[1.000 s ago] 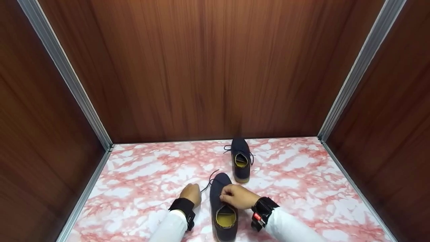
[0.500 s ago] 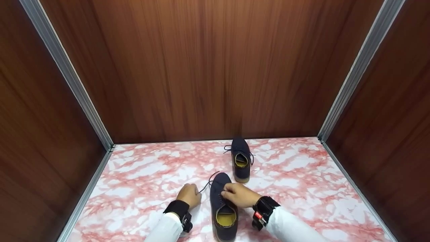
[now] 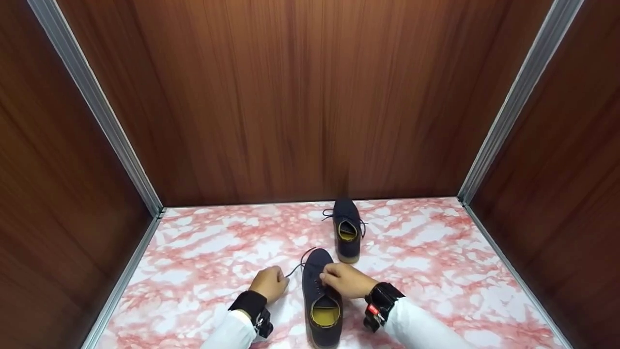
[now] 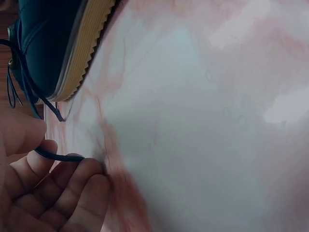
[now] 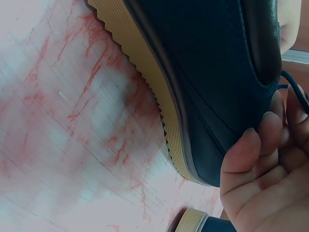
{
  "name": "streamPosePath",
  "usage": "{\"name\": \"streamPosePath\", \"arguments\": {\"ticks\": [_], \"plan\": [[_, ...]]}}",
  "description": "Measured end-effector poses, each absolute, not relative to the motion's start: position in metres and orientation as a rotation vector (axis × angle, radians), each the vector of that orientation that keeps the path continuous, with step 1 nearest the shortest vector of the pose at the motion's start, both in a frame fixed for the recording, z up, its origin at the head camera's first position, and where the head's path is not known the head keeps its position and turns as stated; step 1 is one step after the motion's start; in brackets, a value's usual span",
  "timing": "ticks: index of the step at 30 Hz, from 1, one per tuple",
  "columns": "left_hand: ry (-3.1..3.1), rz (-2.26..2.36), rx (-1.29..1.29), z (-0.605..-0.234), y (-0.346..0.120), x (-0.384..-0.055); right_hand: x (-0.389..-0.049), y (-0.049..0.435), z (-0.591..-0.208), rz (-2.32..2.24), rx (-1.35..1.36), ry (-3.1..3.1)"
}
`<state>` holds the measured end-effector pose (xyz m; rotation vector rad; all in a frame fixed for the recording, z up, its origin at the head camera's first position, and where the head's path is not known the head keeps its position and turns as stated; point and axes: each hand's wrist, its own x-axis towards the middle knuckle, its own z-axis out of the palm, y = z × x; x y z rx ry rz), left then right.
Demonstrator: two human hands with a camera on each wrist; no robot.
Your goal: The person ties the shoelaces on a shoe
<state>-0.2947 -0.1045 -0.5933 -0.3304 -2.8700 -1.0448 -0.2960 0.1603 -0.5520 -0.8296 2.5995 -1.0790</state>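
A dark navy lace-up shoe point(image 3: 316, 264) with a yellow insole lies between my hands, its toe pointing away. To its left, my left hand point(image 3: 270, 283) pinches a dark shoelace point(image 4: 58, 156) between thumb and finger, and the lace curves back toward the toe. My right hand point(image 3: 349, 280) is over the shoe's lacing from the right, fingers curled. In the right wrist view, a lace loop point(image 5: 289, 79) runs into the fingers, and the fingertips point(image 5: 244, 147) rest by the shoe's upper. The exact pinch there is partly hidden.
A matching shoe point(image 3: 345, 209) stands farther back, toe near the brown wood-grain wall point(image 3: 300, 121), its laces spread to both sides. Pink and white marbled surface point(image 3: 203, 247) lies below. Metal-edged side panels point(image 3: 557, 160) flank it.
My left hand has shifted a little to the left and toward me, still holding the lace. My right hand has moved only slightly right. Both shoes stay in place.
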Motion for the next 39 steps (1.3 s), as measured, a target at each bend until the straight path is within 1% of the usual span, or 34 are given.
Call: {"name": "streamPosePath", "arguments": {"ticks": [7, 15, 23, 28, 33, 39], "plan": [[-2.863, -1.099, -0.365, -0.589, -0.106, -0.286, -0.296, 0.160, -0.553, -1.103, -0.813, 2.594], [-2.837, -1.211, -0.437, -0.571, -0.104, -0.276, -0.296, 0.160, -0.554, -1.183, -0.762, 2.558], [-2.891, -1.468, -0.595, -0.550, -0.103, -0.273, -0.299, 0.161, -0.555, -1.289, -0.703, 2.483], [-2.891, -1.537, -0.691, -0.540, -0.102, -0.271, -0.300, 0.163, -0.553, -1.360, -0.646, 2.430], [-2.899, -1.577, -0.731, -0.536, -0.103, -0.271, -0.300, 0.165, -0.550, -1.450, -0.554, 2.386], [-2.968, -1.644, -0.701, -0.542, -0.113, -0.273, -0.298, 0.166, -0.550, -1.522, -0.485, 2.348]]}}
